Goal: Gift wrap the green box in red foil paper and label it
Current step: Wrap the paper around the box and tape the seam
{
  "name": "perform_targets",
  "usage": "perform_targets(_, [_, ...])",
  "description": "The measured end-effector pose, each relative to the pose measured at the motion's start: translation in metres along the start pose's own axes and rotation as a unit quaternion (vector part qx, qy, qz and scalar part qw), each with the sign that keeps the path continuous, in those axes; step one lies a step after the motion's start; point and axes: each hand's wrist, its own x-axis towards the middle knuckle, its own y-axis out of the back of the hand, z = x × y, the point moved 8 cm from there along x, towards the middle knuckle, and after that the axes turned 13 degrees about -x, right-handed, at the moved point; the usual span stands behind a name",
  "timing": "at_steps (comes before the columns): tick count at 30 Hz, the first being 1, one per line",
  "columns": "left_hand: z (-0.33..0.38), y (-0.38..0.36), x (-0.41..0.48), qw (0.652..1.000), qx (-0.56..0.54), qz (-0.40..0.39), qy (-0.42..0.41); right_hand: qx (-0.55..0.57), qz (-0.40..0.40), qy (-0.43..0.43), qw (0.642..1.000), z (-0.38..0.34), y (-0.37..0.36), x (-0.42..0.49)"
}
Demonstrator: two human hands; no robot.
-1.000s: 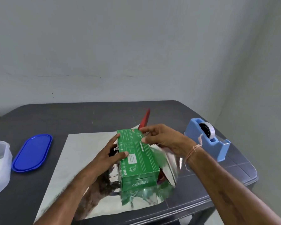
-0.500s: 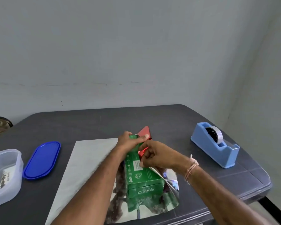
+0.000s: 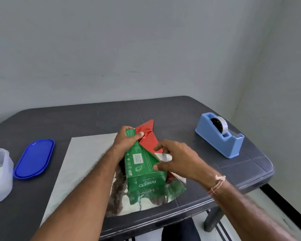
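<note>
Plainly, the green box point(image 3: 142, 164) lay lengthwise on the red foil paper point(image 3: 150, 139) near the middle of the counter point(image 3: 59, 119), with white print on its top and a short end facing 6 o'clock. The sheet lay silver side up and mirrored the box. A red flap rose over the box's 1 o'clock corner. The left hand point(image 3: 125, 140) gripped the far end, its thumb pinning that flap. The right hand point(image 3: 177, 159), at 3 o'clock, pinched foil against the box's side with curled fingers.
</note>
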Motion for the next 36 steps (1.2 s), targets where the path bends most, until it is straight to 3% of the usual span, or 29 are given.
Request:
perform_targets(7, [0.005,-0.002,-0.007,1.0,-0.018,0.0,0.017,0.098,0.014,0.055,0.994,-0.024,0.002,-0.036])
perform_targets(10, [0.004,-0.003,-0.004,1.0,-0.024,-0.002,0.012,0.252,-0.048,0.098,0.962,-0.036,0.003,-0.039])
perform_targets(12, [0.005,-0.003,-0.007,0.999,-0.043,-0.01,0.017,0.319,0.02,0.078,0.945,-0.018,0.02,-0.024])
perform_targets(14, [0.002,-0.004,-0.005,0.998,-0.05,-0.022,0.024,0.245,0.091,0.039,0.964,0.008,0.029,-0.003])
perform_targets(16, [0.001,-0.004,-0.003,0.998,-0.041,-0.029,0.026,0.131,0.024,0.035,0.991,0.016,0.011,0.015])
perform_targets(18, [-0.003,-0.003,0.002,0.998,-0.041,-0.032,0.035,0.069,-0.071,0.052,0.994,0.014,-0.014,0.025])
perform_targets(21, [-0.003,-0.004,0.007,0.995,-0.038,-0.049,0.077,0.044,-0.114,0.07,0.99,0.011,-0.028,0.034])
perform_targets(27, [0.023,-0.012,0.046,0.985,0.141,-0.051,0.088,-0.075,-0.153,0.076,0.982,0.008,-0.025,0.045])
perform_targets(32, [0.029,-0.034,0.07,0.974,0.132,-0.089,0.164,-0.114,-0.169,0.083,0.976,0.007,-0.029,0.05])
perform_targets(36, [0.037,-0.048,0.075,0.967,0.136,-0.138,0.168,-0.105,-0.172,0.094,0.975,0.009,-0.033,0.051])
